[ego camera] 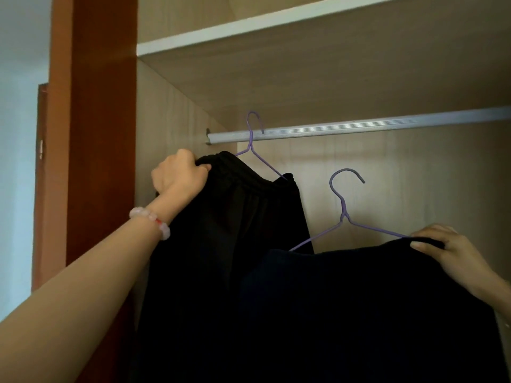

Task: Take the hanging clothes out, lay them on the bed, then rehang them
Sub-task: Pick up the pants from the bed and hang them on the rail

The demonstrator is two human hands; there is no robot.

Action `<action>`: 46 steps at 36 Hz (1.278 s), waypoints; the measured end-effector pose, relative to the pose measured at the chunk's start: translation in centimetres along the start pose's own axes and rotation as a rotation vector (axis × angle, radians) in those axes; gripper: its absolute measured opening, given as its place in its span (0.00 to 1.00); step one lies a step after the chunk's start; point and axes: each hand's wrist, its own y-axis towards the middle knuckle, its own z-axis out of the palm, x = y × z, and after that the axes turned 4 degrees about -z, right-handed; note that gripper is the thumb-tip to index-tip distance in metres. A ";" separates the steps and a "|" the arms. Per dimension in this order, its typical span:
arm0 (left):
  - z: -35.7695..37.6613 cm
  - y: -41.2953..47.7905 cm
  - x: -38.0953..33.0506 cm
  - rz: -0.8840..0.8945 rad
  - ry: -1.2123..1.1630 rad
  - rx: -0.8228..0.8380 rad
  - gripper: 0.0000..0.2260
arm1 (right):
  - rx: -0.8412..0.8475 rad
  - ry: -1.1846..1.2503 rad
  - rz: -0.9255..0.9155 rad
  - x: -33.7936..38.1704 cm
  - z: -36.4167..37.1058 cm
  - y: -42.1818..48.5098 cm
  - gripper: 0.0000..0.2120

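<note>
A black garment with an elastic waistband (243,211) hangs on a purple wire hanger (253,134) whose hook sits over the silver closet rail (359,125). My left hand (178,175) grips the left end of that waistband. A second dark garment (359,299) sits on another purple wire hanger (344,205), which is off the rail and lower, with its hook free in the air. My right hand (445,247) holds this garment at its right shoulder, fingers curled over the top edge.
The wardrobe's reddish-brown side panel (102,134) stands at the left. A white-edged shelf (249,29) runs above the rail. The rail to the right of the hung hanger is bare. A pale wall (19,106) lies at the far left.
</note>
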 end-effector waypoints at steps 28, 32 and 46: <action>6.8 -2.0 -4.1 0.108 -0.182 0.348 0.12 | 0.000 -0.137 0.048 -0.5 -2.2 -1.3 0.19; 7.2 -3.2 -5.8 0.193 -0.228 0.344 0.09 | 0.017 -0.120 0.062 -0.3 -3.1 -1.4 0.26; 8.3 -4.4 -7.8 0.321 -0.452 0.580 0.13 | 0.048 -0.161 0.140 0.6 -7.5 -1.8 0.14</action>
